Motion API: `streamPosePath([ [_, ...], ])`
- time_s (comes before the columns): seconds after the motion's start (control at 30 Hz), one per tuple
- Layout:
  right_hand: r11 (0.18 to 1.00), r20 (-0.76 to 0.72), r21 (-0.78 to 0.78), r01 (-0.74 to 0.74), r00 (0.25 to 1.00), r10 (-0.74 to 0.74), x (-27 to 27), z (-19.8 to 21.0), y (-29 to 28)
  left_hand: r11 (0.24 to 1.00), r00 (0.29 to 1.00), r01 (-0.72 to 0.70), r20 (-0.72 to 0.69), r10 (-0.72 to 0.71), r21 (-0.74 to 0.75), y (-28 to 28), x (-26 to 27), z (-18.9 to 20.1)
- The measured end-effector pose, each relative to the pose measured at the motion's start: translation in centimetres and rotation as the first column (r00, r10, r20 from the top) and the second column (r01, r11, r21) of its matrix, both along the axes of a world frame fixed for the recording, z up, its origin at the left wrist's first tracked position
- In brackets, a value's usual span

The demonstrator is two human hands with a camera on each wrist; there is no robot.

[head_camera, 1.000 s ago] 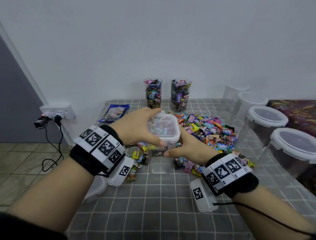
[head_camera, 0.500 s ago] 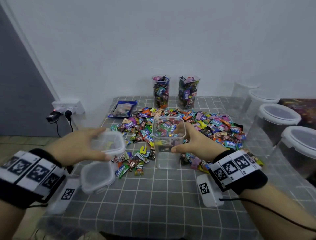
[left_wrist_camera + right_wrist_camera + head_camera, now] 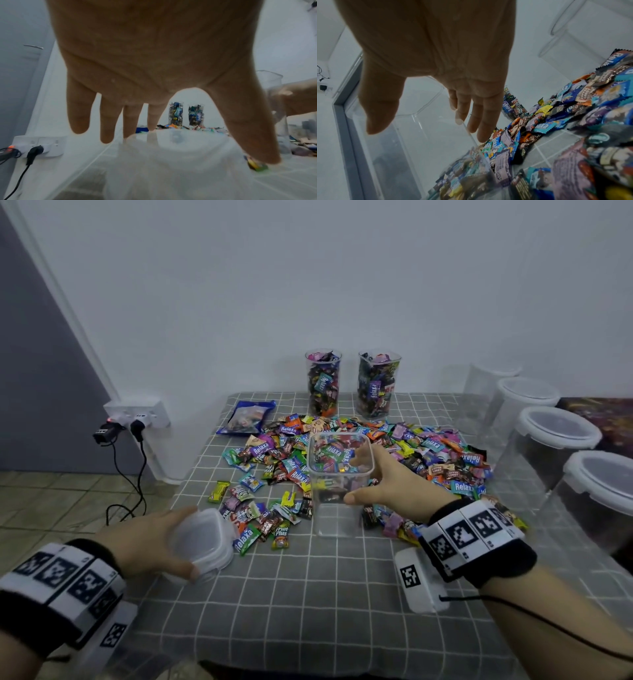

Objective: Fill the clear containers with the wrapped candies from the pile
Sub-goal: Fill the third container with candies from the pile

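The right hand (image 3: 387,484) is wrapped around a tall clear square container (image 3: 337,484) that stands open on the checked desk (image 3: 308,611), right at the near edge of the big candy pile (image 3: 342,453). To the left of that container, the left hand (image 3: 150,542) grasps a see-through lid (image 3: 202,542) with its fingers (image 3: 108,121) and thumb, low over the desk. Two full candy jars (image 3: 352,383) stand behind the pile.

"Relaxa" on many candy wrappers (image 3: 261,449) in pile (image 3: 404,453) on bench; "Fruit Plus" on green wrapper (image 3: 281,534) at near edge; "Coffee Candy" on brown wrapper (image 3: 585,93).
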State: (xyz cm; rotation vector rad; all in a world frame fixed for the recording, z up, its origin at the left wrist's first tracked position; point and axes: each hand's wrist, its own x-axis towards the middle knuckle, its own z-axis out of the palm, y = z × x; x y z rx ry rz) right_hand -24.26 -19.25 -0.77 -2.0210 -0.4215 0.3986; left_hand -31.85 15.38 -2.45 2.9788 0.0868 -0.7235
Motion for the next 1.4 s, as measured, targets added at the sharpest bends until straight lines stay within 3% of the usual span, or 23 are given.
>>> streamPosePath([
  [0.13,0.997,0.004,-0.075,-0.021,1.0,0.021,0.0,0.2,-0.2,0.998,0.995,0.055,0.082,-0.057,0.022,-1.5,0.5,2.3],
  [0.3,0.889,0.036,-0.455,-0.05,0.997,0.074,0.0,0.8,-2.1,0.975,0.97,0.215,0.13,-0.206,-0.058,-5.4,1.6,4.6],
  [0.37,0.839,0.076,-0.542,-0.035,0.993,0.091,-0.3,1.4,-3.2,0.951,0.955,0.296,0.057,-0.292,-0.086,-7.6,1.9,5.0],
  [0.47,0.725,0.019,-0.681,-0.102,0.987,0.157,-0.4,1.3,-4.6,0.922,0.928,0.342,-0.089,-0.362,-0.181,-10.5,2.6,4.1],
  [0.57,0.627,-0.163,-0.743,-0.234,0.972,0.168,-0.6,0.6,-5.5,0.936,0.913,0.219,-0.282,-0.297,-0.275,-12.3,3.6,2.1],
  [0.7,0.547,-0.345,-0.751,-0.37,0.926,0.154,-0.7,-0.5,-5.5,0.975,0.909,0.131,-0.372,-0.19,-0.179,-13.3,5.2,-0.2],
  [0.83,0.55,-0.388,-0.735,-0.397,0.911,0.139,0.6,-1.2,-4.9,0.986,0.919,0.06,-0.378,-0.115,-0.154,-14.2,6.7,-1.0],
  [1.17,0.588,-0.222,-0.759,-0.279,0.96,0.17,4.3,-1.5,-1.8,0.946,0.961,-0.165,-0.26,0.09,-0.28,-15.3,10.1,-0.3],
  [1.33,0.591,-0.127,-0.779,-0.212,0.975,0.182,4.9,-1.9,-1.2,0.874,0.968,-0.215,-0.216,0.131,-0.435,-14.1,11.4,0.9],
  [1.4,0.608,-0.115,-0.767,-0.207,0.976,0.188,4.9,-2.2,-1.5,0.896,0.979,-0.165,-0.175,0.099,-0.413,-12.8,11.8,2.1],
])
